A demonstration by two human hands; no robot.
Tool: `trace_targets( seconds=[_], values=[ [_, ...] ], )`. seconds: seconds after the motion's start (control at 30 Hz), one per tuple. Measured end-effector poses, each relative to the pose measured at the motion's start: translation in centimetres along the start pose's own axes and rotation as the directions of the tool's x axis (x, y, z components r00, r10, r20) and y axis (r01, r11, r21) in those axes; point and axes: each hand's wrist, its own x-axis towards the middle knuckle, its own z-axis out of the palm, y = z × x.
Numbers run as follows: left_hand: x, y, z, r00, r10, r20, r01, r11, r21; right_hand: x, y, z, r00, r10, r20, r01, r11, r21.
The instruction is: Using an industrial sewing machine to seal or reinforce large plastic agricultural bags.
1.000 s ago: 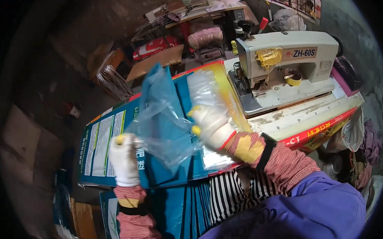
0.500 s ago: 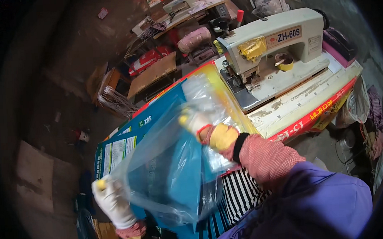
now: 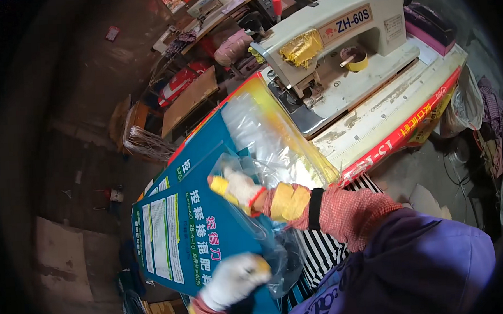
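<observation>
A clear plastic bag (image 3: pixel 285 261) hangs crumpled over the right side of a blue printed sack (image 3: pixel 193 215). My right hand (image 3: pixel 237 188), in a white glove with yellow tape round the fingers, is closed on the bag's upper part above the sack. Lower down, my gloved left hand (image 3: pixel 237 278) is curled at the bag's lower left edge and seems to pinch it, though motion blurs its fingers. More clear plastic bags (image 3: pixel 267 131) lie in a flat stack on the yellow sheet beside the sewing machine.
A white sewing machine (image 3: pixel 336 35) stands on the table at the right, a yellow tape roll (image 3: pixel 355 60) on its bed. Its table edge (image 3: pixel 400 145) is wrapped in red printed sheet. Further back are a wooden board (image 3: pixel 190 102), pink thread (image 3: pixel 233 48) and another sewing machine (image 3: pixel 206 3).
My left hand has swung right and down, toward my body, and the bag spread between my hands has collapsed. My right hand has moved slightly left and lower. The view has shifted.
</observation>
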Motion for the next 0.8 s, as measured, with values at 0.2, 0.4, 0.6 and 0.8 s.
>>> trace_targets(
  seconds=[0.2,0.4,0.6,0.8],
  values=[
    [9.9,4.8,-8.1,0.776,0.615,-0.142,0.054,0.159,0.986,-5.6,-3.0,0.8,0.949,-0.180,0.260,0.303,0.757,-0.579],
    [15.0,2.3,-6.5,0.964,0.057,0.261,-0.265,0.078,0.961,-7.5,-2.1,-1.2,0.840,-0.124,0.529,0.487,0.602,-0.633],
    [15.7,-0.5,-9.5,0.914,0.236,-0.330,0.157,0.544,0.824,-7.7,-1.3,-3.1,0.827,-0.070,0.557,0.432,0.714,-0.551],
    [17.7,-0.1,-13.2,0.958,0.075,-0.275,0.273,0.039,0.961,-7.2,-2.3,-3.2,0.851,0.099,0.517,0.265,0.768,-0.583]
  ],
)
